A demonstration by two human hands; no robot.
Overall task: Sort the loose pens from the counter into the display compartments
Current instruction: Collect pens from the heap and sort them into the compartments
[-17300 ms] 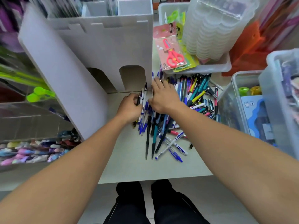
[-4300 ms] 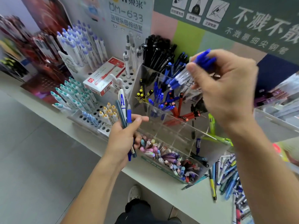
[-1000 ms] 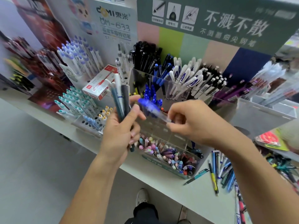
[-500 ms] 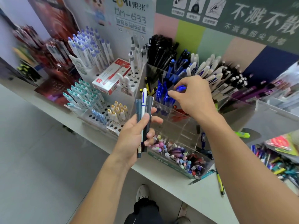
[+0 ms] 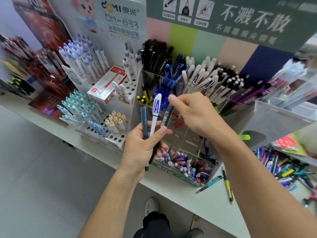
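Pens in left hand (image 5: 139, 150): three held upright in a fan, thumb pressed across the barrels, fingers curled behind. From left to right: dark teal capped pen (image 5: 144, 124), white pen with blue letter A on its cap (image 5: 155, 114), dark grey pen with a printed label (image 5: 166, 117). Left hand is closed round all three, in front of clear acrylic compartment display (image 5: 240, 107) on white counter (image 5: 211, 206).

Right hand (image 5: 195, 114) is above and right of the fan, thumb and forefinger brought together at the top end of the dark grey labelled pen. Fingertips (image 5: 171, 98) are blurred; cannot tell whether they actually pinch the pen or only touch it.

Display compartments behind the hands: black pens (image 5: 154, 54) at back left, blue pens (image 5: 173, 74) beside them, white pens with blue A marks (image 5: 199, 76) next, then white-and-black pens (image 5: 228, 83), purple pens (image 5: 253, 91) furthest right. Front low tray holds small pastel and dark capped pens (image 5: 187, 164).

Loose pens: heap of mixed coloured pens (image 5: 283, 167) on the counter at far right, well apart from the hands. Yellow-and-black pen (image 5: 227, 184) and teal pen (image 5: 210, 184) lie on the counter just beside the front tray.

Left of the display: white perforated stand (image 5: 120, 134) with teal-capped, yellow-capped and purple-capped pens upright in its holes, and red-and-white pen box (image 5: 106, 85) lying on it. Grey floor and person's shoes below the counter edge.
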